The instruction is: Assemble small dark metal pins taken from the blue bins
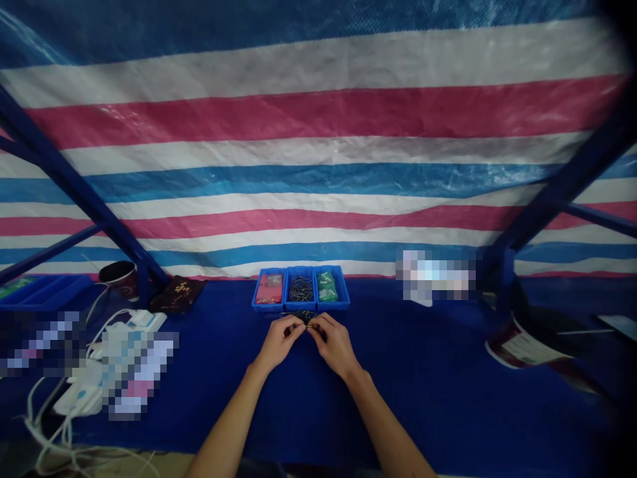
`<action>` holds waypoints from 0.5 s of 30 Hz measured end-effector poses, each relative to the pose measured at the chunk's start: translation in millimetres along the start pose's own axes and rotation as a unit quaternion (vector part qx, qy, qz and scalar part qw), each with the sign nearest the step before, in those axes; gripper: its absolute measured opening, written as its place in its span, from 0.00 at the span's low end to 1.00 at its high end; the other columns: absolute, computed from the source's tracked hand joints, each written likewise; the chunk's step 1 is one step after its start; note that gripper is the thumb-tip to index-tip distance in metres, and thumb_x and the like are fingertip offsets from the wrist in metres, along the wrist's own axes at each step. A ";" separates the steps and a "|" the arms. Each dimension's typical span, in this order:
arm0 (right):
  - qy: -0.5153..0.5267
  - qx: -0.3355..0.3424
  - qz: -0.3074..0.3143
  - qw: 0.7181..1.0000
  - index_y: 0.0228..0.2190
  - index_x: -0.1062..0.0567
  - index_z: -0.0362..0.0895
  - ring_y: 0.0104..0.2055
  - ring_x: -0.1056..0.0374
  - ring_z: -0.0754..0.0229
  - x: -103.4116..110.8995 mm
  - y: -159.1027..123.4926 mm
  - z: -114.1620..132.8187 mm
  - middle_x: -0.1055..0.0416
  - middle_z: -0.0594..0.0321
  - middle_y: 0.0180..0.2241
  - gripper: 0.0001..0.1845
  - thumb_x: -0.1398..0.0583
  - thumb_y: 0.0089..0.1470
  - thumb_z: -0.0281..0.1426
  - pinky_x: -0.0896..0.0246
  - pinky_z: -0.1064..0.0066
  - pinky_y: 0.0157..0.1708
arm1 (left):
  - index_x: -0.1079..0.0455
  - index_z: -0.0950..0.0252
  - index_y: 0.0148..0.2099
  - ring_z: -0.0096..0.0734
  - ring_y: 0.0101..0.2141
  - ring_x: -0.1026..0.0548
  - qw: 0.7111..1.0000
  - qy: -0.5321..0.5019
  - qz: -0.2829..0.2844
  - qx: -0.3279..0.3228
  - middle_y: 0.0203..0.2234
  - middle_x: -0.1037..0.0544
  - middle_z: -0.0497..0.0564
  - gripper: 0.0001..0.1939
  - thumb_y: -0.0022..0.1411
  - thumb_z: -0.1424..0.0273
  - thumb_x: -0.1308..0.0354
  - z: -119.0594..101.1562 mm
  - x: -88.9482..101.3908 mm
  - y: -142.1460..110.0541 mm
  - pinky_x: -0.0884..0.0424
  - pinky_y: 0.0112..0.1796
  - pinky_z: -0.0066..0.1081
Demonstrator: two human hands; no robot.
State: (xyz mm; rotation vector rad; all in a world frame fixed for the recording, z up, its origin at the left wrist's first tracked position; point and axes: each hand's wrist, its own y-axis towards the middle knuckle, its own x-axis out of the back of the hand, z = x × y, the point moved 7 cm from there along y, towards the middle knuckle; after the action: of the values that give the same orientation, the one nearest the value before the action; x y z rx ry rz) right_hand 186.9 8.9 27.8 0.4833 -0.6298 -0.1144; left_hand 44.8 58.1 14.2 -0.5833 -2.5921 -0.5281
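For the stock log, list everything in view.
Sheet: one, striped blue, white, red, behind
Table: one, blue, below
Posts: two, blue, both sides
Bins: three, blue, beyond hands
Bin contents: uncounted, red, dark, green and white, inside
Loose parts: uncounted, dark, near fingertips
Tray: one, blue, far left
Tubs: two, dark red, left and right
Packet: one, brown, back left
Power strip: one, white, left
Cables: several, white, left
Flat object: one, pale, right edge
Left hand: one, bare, centre
Right hand: one, bare, centre
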 end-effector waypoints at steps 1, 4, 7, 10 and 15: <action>0.003 0.001 0.001 1.000 0.38 0.25 0.48 0.34 0.30 0.58 0.1 0.0 0.0 0.27 0.61 0.35 0.08 0.44 0.65 0.32 0.36 0.70 0.34 | 0.24 0.66 0.35 0.29 0.27 0.32 1.000 -0.002 0.000 0.000 0.27 0.25 0.49 0.16 0.68 0.61 0.45 0.1 -0.4 -0.1 0.39 0.30 0.26; 0.004 0.002 0.001 1.000 0.37 0.25 0.48 0.34 0.29 0.59 0.1 0.2 -0.5 0.27 0.61 0.34 0.08 0.45 0.66 0.32 0.36 0.70 0.35 | 0.25 0.67 0.34 0.28 0.27 0.31 1.000 -0.005 -0.001 0.001 0.26 0.25 0.49 0.17 0.69 0.61 0.46 -0.1 -0.6 -0.5 0.38 0.31 0.26; 0.000 0.001 0.002 1.000 0.36 0.25 0.48 0.34 0.29 0.59 -1.0 0.4 -1.3 0.27 0.62 0.34 0.08 0.44 0.65 0.31 0.37 0.70 0.35 | 0.25 0.67 0.34 0.28 0.27 0.31 1.000 -0.006 0.002 0.007 0.26 0.25 0.49 0.17 0.69 0.61 0.46 1.0 -0.6 -0.4 0.38 0.31 0.26; -0.010 0.000 0.006 1.000 0.37 0.24 0.48 0.34 0.29 0.60 -1.8 0.5 -2.0 0.27 0.63 0.34 0.07 0.44 0.65 0.31 0.38 0.71 0.34 | 0.25 0.67 0.35 0.28 0.27 0.31 1.000 -0.009 0.006 0.014 0.26 0.25 0.49 0.17 0.69 0.60 0.46 2.8 -0.8 0.2 0.38 0.31 0.26; -0.018 -0.001 0.006 1.000 0.37 0.24 0.48 0.33 0.29 0.60 -0.6 0.4 -2.0 0.27 0.62 0.34 0.08 0.44 0.65 0.31 0.37 0.70 0.33 | 0.25 0.67 0.35 0.28 0.26 0.31 1.000 -0.012 0.012 0.018 0.25 0.25 0.49 0.18 0.69 0.59 0.46 3.2 -1.7 0.2 0.39 0.30 0.26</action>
State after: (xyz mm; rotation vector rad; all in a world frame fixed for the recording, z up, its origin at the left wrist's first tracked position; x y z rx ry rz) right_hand 187.7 10.2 26.3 0.4759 -0.6677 -0.1123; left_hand 45.3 59.2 10.7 -0.6109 -2.6077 -0.4686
